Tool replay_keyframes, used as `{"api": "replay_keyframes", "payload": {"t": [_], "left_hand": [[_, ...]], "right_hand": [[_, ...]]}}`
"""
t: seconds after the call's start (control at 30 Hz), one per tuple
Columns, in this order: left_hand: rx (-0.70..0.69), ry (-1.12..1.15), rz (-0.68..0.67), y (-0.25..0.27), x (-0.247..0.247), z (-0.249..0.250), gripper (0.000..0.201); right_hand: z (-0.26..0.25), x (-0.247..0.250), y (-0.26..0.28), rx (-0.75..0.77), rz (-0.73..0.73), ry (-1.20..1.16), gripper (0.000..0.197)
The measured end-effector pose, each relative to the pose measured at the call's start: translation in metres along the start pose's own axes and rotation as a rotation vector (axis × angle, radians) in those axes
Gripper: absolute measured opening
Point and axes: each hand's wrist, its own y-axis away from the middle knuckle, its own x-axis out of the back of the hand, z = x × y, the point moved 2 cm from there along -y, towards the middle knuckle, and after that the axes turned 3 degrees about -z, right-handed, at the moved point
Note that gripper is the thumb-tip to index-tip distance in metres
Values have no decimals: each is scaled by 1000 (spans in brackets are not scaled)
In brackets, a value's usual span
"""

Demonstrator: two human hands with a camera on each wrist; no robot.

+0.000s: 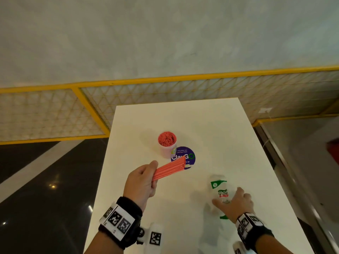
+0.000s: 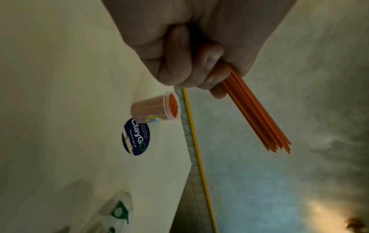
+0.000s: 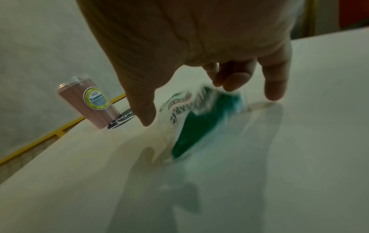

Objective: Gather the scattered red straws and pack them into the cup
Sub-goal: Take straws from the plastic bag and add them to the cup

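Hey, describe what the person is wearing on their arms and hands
Both hands are bare: left hand, right hand. Each wrist carries a black band, left wristband and right wristband, with white tags printed with square black-and-white markers. No sleeves show.

Table far end: bare table [image 1: 211,121] surface behind the cup [image 1: 167,146], open to approach.
Cup mouth: packed with straws.
Near right: plastic bag [image 1: 219,189] lying flat.
Centre: round sticker [image 1: 190,162], flat.
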Motion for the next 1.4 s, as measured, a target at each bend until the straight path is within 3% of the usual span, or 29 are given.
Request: {"api": "replay_keyframes", "payload": {"t": [0.07,0.13,0.3,0.37,0.43,0.5,0.6,0.7,0.8,0.9,1.0,1.07,1.13,1.23,1.3,1.4], "left_hand": [[-53,-108,-1,-3,0,-4,41],[-112,-252,4,-10,0,-7,47],[-219,-658,35,-34,0,-8,53],[-234,-808,23,-44,-3,-7,52],[-251,-967,17,-49,-8,-7,50],[-270,-1040,-8,-51,-16,-6,48],[-303,-1073,-42,-55,-28,1,47],[-353,-1050,-62,-62,-33,15,47],[-400,-837,-62,-66,-36,34,53],[-430,-667,45,-96,-29,40,40],[-447,-857,68,-138,-23,27,10],[-362,-1038,-24,-160,-24,8,35],[-283,-1065,-85,-173,-28,-6,48],[-262,-936,-119,-186,-35,-15,47],[-298,-847,-72,-190,-41,-16,42],[-358,-817,-29,-187,-47,-16,43]], "right_hand": [[-4,8,8,-4,1,83,134],[-15,20,19,86,60,125,125],[-81,63,70,685,227,-48,72],[-114,69,94,911,224,110,73],[-142,65,109,1000,164,325,81],[-162,56,112,988,115,488,79],[-184,45,102,978,137,517,42],[-199,41,86,956,80,517,31],[-209,46,61,895,-3,290,27],[-215,61,31,820,-61,65,27],[-219,72,7,728,-87,-240,24],[-225,76,-3,672,-121,-445,30],[-234,77,-9,626,-188,-627,37],[-246,75,-15,578,-257,-816,33],[-253,69,-18,563,-279,-899,25],[-262,63,-24,619,-211,-796,21]]}}
